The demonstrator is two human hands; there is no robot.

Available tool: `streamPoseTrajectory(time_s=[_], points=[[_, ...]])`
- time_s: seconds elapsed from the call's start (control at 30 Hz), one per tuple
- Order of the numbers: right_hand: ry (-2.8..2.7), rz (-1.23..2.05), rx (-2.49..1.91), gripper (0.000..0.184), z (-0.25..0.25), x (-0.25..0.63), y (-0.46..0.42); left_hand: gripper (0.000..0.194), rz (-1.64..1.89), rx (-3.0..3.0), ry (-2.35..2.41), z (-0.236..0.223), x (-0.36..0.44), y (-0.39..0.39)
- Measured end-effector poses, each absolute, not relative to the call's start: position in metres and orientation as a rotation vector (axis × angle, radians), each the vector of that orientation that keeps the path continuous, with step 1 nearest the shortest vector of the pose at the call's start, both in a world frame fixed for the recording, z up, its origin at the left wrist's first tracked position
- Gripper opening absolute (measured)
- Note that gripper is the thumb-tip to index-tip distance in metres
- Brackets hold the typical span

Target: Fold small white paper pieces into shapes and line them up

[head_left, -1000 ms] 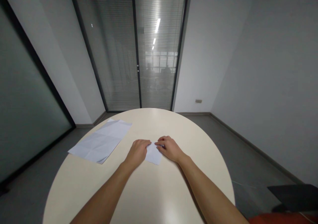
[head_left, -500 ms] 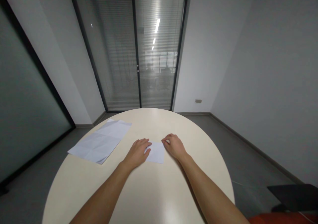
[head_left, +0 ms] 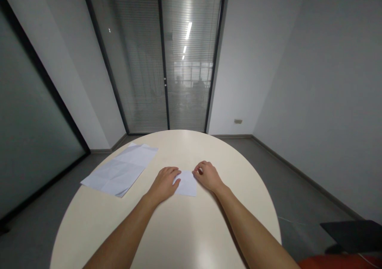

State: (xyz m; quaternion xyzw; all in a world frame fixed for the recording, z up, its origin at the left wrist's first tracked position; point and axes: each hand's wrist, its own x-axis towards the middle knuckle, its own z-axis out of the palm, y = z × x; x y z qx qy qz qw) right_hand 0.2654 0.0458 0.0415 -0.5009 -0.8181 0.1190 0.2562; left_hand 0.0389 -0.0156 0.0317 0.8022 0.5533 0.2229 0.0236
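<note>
A small white sheet of paper (head_left: pixel 188 186) lies flat on the round table between my hands. My left hand (head_left: pixel 166 182) rests on its left side, palm down, thumb apart from the outstretched fingers. At the upper right corner of the sheet is my right hand (head_left: pixel 208 175), its thumb and fingertips pinched together on the paper's edge. The fingers of that hand curl round and cover the corner itself.
Larger creased white sheets (head_left: pixel 122 169) lie overlapped at the table's left side. The round cream table (head_left: pixel 179 233) has a curved edge. A black flat object (head_left: pixel 352 235) and something red (head_left: pixel 328 262) stand at the lower right, beyond the table.
My right thumb and fingertips have shifted slightly left along the paper's upper right corner. My left hand stays nearly in place on the sheet.
</note>
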Motion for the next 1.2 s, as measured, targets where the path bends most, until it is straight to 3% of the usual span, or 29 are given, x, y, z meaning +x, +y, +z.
streamPoseTrajectory(time_s=[0.57,0.87,1.2], points=[[-2.131,0.625,-1.094,0.011,0.038,0.263,0.047,0.044,0.72,2.469,1.679,0.041,0.042,-0.021],[-2.21,0.733,-0.843,0.013,0.043,0.258,0.039,0.026,0.83,2.327,1.629,0.049,0.052,-0.021],[-2.059,0.937,-0.921,0.037,0.039,0.258,0.04,0.019,1.131,2.003,1.55,0.045,0.047,-0.01]])
